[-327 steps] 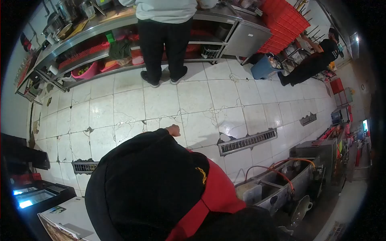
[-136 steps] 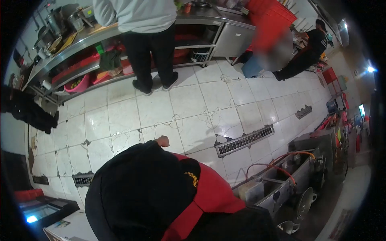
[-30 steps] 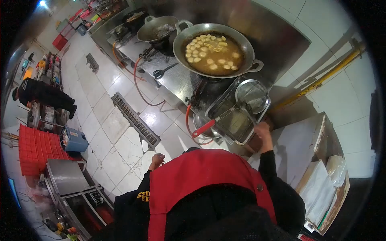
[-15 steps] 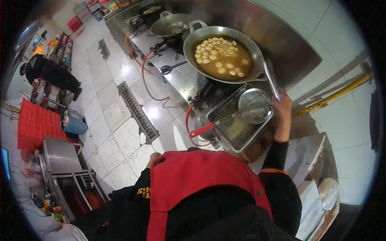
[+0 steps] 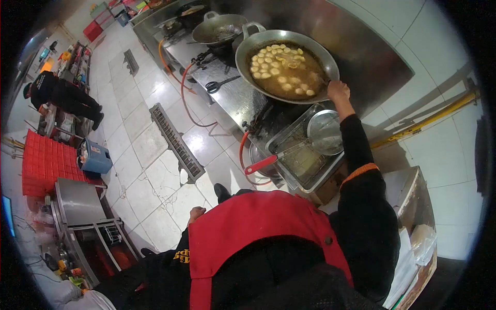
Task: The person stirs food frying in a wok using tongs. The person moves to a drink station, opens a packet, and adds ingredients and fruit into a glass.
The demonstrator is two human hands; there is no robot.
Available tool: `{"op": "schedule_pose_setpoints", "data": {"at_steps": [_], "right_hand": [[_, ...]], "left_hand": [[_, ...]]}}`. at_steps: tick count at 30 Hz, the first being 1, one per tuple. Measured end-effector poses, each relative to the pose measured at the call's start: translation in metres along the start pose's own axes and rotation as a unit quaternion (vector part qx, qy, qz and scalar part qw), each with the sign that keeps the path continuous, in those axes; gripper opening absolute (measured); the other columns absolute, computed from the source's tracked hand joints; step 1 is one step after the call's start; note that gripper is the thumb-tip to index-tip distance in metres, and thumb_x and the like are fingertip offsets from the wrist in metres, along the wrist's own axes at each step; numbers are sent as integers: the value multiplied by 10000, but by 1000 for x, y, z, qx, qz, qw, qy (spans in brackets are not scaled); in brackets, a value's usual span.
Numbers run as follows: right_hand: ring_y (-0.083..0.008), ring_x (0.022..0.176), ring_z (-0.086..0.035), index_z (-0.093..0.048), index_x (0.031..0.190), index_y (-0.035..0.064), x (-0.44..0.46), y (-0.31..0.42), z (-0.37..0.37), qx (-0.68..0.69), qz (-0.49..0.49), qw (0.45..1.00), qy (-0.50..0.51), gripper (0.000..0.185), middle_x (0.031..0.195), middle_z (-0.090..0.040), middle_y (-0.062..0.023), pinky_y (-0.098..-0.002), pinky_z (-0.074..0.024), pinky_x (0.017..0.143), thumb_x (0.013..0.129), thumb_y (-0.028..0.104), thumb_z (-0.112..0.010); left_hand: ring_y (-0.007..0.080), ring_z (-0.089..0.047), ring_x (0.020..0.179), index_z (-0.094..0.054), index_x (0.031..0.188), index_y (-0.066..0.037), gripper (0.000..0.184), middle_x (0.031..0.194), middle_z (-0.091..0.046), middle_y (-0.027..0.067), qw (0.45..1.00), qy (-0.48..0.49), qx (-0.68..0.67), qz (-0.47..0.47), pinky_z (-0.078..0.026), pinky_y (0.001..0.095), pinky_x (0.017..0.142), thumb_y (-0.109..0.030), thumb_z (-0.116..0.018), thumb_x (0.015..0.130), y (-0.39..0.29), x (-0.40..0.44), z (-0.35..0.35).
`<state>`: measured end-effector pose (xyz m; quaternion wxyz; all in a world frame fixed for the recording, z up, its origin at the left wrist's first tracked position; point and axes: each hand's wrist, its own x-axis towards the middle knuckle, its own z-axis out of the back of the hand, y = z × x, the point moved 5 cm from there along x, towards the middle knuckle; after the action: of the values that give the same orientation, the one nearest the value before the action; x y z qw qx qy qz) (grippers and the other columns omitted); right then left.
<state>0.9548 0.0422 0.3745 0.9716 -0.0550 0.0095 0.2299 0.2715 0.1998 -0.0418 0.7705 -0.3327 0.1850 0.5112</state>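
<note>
The right hand [image 5: 339, 92] is at the near right rim of a large pan [image 5: 287, 95], its fingers curled closed around the handle of a utensil [image 5: 325, 80]. Only a short dark stretch of that utensil shows, pointing into the pan; its far end is hidden. The pan rests on the metal counter [image 5: 227, 107] and holds brown broth [image 5: 289, 66] with many round pale pieces [image 5: 265, 63] and a few yellow ones towards the back.

The left hand [image 5: 196, 213] hangs low beside the red apron [image 5: 263, 225], well apart from the pan. Its fingers look partly bent, and I cannot tell whether they hold anything.

Near the pan, a metal tray [image 5: 326, 174] carries a round strainer [image 5: 325, 133], whose red handle [image 5: 261, 164] reaches out past the tray's left edge. Black-handled scissors [image 5: 214, 87] lie on the counter left of the pan, and a 2nd pan [image 5: 219, 31] sits behind them. Across the tiled floor, 1 person in black [image 5: 62, 95] stands near red crates [image 5: 49, 163].
</note>
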Motion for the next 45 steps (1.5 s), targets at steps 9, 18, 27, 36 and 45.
{"op": "schedule_pose_setpoints", "data": {"at_steps": [9,18,27,36,45], "right_hand": [[-323,982,-514,-582,959,37,-3,71,-15,39,100,993,42,288,1040,-542,-182,-380,-422,818,692,138,-551],[-302,860,-569,-611,839,-2,-6,132,13,18,185,972,140,272,903,-583,-201,-375,-448,730,608,140,-583],[-314,804,-580,-578,860,-14,62,145,45,56,48,995,65,250,905,-570,-214,-394,-459,649,650,114,-534],[-297,988,-512,-409,1200,65,108,124,9,167,-135,970,118,404,1156,-478,-127,-362,-458,770,811,159,-468],[-273,908,-550,-553,994,6,99,179,-6,30,39,998,30,263,996,-558,-167,-359,-458,734,767,127,-497]], "left_hand": [[247,-602,722,-636,808,-57,348,731,-624,114,998,22,-51,26,-460,342,699,-366,-513,707,-7,-7,8],[232,-607,714,-634,828,-58,336,728,-627,111,990,25,-120,64,-461,337,696,-354,-524,713,-3,-5,26],[220,-611,682,-621,849,-43,332,719,-625,118,995,-24,-81,53,-472,332,666,-335,-527,721,-23,-34,95],[199,-604,624,-613,851,-23,306,679,-615,128,978,-5,-180,106,-481,323,616,-291,-547,719,30,-19,97],[222,-594,717,-625,830,-52,304,757,-622,121,975,0,-165,146,-463,325,660,-310,-553,687,89,-10,79]]}}
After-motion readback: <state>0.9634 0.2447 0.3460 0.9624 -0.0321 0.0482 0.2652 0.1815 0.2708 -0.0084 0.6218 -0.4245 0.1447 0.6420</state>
